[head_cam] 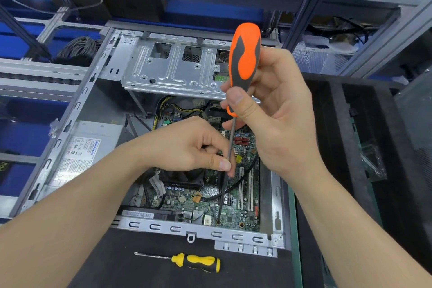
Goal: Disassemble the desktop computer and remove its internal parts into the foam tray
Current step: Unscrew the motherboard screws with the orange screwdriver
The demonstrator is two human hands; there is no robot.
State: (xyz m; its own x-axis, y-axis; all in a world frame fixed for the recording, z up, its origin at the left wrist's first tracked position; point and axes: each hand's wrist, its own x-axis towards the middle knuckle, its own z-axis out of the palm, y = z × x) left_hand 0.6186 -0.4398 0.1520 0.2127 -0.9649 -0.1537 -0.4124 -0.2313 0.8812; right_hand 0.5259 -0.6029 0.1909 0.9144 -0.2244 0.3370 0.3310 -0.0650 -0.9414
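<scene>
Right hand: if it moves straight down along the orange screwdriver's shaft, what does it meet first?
The screwdriver in the right hand would probably meet the motherboard, at a ringed mounting hole; depth unclear.

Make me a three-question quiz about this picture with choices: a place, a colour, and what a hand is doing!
1. Where is the yellow screwdriver?
A) on the mat before the case
B) inside the case
C) in the tray

2. What colour is the handle the right hand grips?
A) blue
B) green
C) orange and grey

3. What is the left hand doing?
A) lying flat
B) pinching the shaft
C) holding a cable

Answers:
1 A: it lies on the dark mat.
2 C: both colours show on it.
3 B: thumb and finger squeeze it.
</scene>
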